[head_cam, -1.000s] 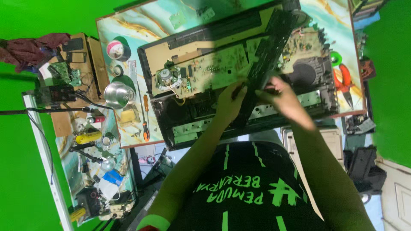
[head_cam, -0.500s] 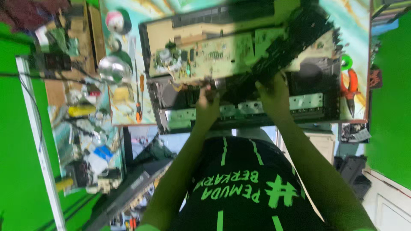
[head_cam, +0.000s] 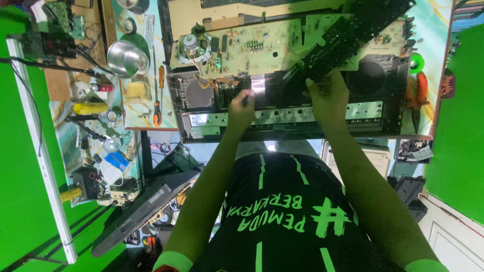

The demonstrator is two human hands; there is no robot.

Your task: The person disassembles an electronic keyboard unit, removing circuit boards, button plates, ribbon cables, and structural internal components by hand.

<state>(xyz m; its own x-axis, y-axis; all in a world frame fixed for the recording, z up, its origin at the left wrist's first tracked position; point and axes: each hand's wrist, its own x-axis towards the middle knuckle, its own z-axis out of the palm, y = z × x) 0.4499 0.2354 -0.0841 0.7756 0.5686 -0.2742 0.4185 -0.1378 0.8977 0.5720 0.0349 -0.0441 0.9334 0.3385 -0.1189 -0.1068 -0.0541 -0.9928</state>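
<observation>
Near the front edge of the open keyboard chassis (head_cam: 201, 120), the left hand (head_cam: 241, 108) is curled into a fist over its middle; a dark tip shows at the knuckles, though I cannot tell what it holds. Just beside it, the right hand (head_cam: 327, 95) clasps the lower end of the long black board (head_cam: 353, 35). The board's long axis slants away toward the table's far right corner, across the green circuit board (head_cam: 252, 50).

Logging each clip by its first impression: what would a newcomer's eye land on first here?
The opened electronic device fills the upper middle of the workbench, its pale green circuit board exposed. The left hand and right hand work at its middle, the right one on a long black board. Bright green walls flank the cluttered table.
</observation>
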